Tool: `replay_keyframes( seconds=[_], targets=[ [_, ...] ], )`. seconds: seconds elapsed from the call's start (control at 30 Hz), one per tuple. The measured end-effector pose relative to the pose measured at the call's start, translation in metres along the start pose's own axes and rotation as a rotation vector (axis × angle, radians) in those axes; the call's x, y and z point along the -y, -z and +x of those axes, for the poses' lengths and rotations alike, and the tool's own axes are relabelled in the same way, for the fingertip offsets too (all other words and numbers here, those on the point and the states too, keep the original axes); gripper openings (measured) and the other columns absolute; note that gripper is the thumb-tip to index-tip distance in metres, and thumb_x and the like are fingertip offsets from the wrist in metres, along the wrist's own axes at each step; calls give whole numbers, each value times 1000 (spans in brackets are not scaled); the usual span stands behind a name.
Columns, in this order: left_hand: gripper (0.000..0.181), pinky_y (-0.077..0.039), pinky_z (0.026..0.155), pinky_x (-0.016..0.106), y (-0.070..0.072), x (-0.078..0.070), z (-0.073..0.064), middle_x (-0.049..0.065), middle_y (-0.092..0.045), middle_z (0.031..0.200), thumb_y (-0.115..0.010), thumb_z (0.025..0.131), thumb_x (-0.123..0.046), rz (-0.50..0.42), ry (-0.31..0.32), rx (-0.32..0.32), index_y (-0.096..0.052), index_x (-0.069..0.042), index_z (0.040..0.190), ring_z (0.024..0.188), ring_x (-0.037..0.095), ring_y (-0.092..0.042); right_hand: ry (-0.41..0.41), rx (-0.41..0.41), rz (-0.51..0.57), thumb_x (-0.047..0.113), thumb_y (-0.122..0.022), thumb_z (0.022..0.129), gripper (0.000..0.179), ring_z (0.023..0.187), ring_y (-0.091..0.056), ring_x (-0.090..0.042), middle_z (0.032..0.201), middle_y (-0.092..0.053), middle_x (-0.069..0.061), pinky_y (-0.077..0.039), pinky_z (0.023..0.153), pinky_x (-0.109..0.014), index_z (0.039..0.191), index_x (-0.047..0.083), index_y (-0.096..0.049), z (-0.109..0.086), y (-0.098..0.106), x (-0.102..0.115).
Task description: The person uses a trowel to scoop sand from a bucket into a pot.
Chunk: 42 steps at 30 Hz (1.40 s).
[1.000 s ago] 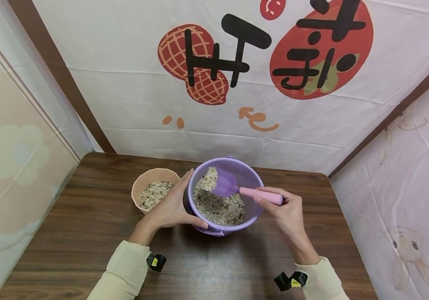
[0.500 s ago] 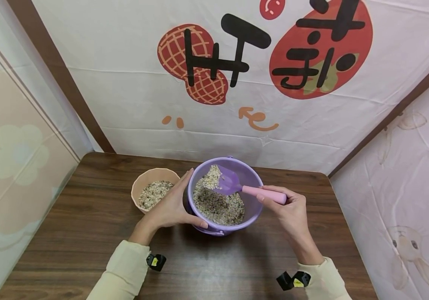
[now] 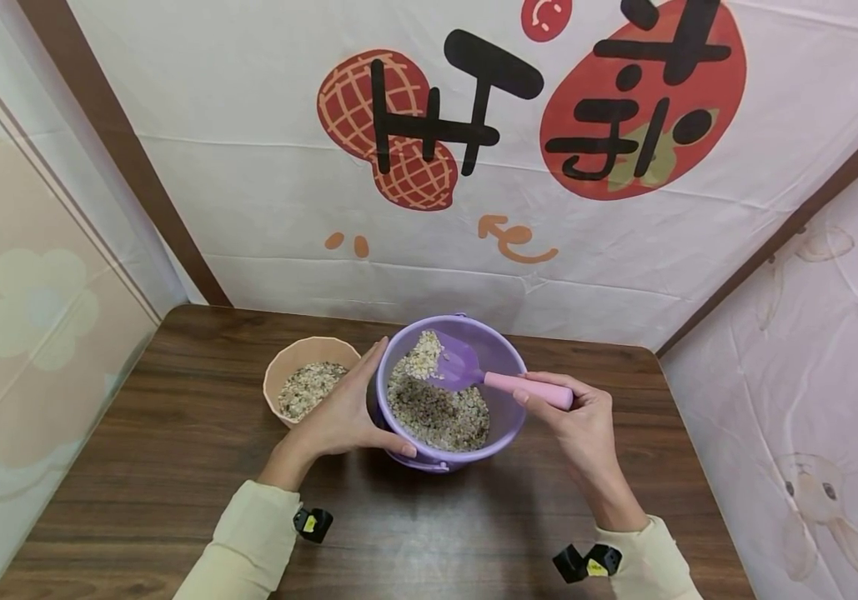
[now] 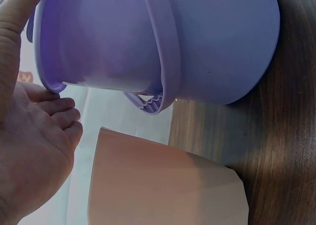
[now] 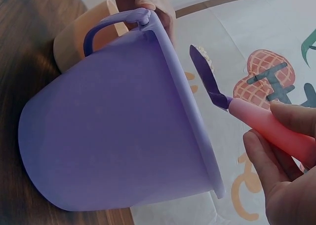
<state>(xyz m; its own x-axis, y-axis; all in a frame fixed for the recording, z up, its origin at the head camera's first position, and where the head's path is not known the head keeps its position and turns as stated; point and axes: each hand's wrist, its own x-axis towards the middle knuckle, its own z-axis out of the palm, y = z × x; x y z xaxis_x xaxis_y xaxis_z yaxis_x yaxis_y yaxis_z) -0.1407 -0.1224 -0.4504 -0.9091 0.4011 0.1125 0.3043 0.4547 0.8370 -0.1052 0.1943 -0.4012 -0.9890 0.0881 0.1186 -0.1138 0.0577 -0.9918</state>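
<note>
A purple bucket (image 3: 499,437) stands on the table, part filled with a flaky, oat-like grain mix (image 3: 439,417). My left hand (image 3: 342,408) holds its rim from the left side, thumb at the front and fingers farther back. With my right hand (image 3: 574,421) I grip the pink handle of a small shovel (image 3: 526,389). Its purple blade (image 3: 460,365) carries a heap of pale flakes (image 3: 424,354) over the bucket's opening. The right wrist view shows the blade (image 5: 205,74) raised beyond the rim, tip tilted upward. Behind my left hand is a peach bowl (image 3: 276,379) with the same mix.
The bucket's carrying handle (image 4: 165,42) hangs down against its side. A brown wooden table (image 3: 173,467) lies under everything. At its back edge rises a white printed cloth (image 3: 271,225), with further cloths to the left and right.
My right hand and the shovel have shifted slightly to the right, and some flakes have spread on the blade. In the last half second they stay nearly still. The left hand and bucket keep their place.
</note>
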Motion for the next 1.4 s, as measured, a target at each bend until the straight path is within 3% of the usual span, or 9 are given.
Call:
replay_keyframes(
  seconds=[0.33, 0.7, 1.07, 1.23, 1.4],
  targets=[
    [151, -22, 118, 60, 1, -1, -2, 14, -10, 168, -98, 50, -58, 18, 8, -4, -9, -15, 165, 152, 36, -16, -9, -14, -11, 4, -86, 80, 41, 96, -70, -22, 97, -77, -13, -56, 75, -27, 115, -11, -71, 0, 0, -1],
    [150, -22, 119, 57, 12, 0, -15, 10, -10, 169, -96, 54, -59, 60, 47, -28, -5, -16, 165, 152, 34, -15, -16, -23, -19, 5, -88, 79, 42, 97, -70, -22, 97, -77, -13, -56, 76, -27, 115, -10, -71, 0, 1, -2],
    [137, -27, 116, 62, 34, 14, -31, 16, -16, 167, -95, 64, -49, 67, 80, -170, -7, -19, 165, 150, 39, -22, -12, -22, -13, 3, -87, 79, 41, 96, -71, -22, 97, -77, -13, -56, 75, -27, 115, -11, -71, 1, 1, -2],
    [134, -24, 114, 68, 43, 27, -39, 19, -16, 167, -96, 65, -46, 96, 102, -241, -11, -17, 165, 151, 41, -17, -13, -21, -11, 3, -87, 79, 42, 97, -70, -22, 96, -77, -13, -56, 76, -27, 115, -11, -71, 1, 1, -2],
    [135, -20, 113, 72, 51, 42, -46, 14, -11, 169, -95, 66, -48, 132, 131, -270, -10, -15, 165, 154, 36, -8, -15, -20, -7, 3, -87, 79, 42, 97, -70, -22, 96, -77, -14, -56, 76, -27, 115, -12, -71, 1, 1, -2]
  ],
)
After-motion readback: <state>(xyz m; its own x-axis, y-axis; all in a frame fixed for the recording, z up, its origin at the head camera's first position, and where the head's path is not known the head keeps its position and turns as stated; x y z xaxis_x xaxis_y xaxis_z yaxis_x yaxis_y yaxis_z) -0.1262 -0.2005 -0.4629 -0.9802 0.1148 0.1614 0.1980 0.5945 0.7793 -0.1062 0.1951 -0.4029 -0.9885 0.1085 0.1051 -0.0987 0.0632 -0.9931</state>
